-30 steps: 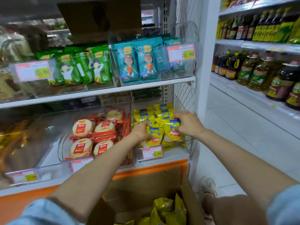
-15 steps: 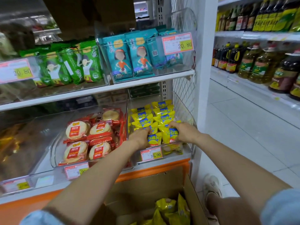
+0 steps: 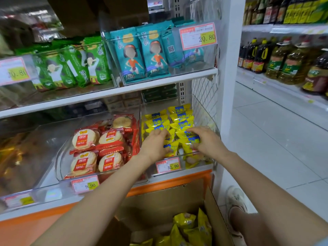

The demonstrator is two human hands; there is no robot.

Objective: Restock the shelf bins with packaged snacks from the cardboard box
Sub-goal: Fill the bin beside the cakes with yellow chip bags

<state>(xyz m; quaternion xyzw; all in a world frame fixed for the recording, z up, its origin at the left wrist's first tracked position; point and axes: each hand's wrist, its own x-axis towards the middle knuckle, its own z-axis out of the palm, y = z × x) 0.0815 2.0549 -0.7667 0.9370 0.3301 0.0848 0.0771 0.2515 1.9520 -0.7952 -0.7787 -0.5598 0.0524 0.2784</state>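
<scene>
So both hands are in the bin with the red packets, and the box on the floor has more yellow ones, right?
Not quite. The head view shows the left hand and right hand in the bin with the yellow packets, right beside the red packets. The box on the floor does hold more yellow ones.

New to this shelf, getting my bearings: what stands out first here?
The left hand and right hand are on the yellow snack packets in the lower-right clear bin. Left of it sits a bin of red-wrapped rice crackers; below, the open cardboard box holds more yellow packets.
</scene>
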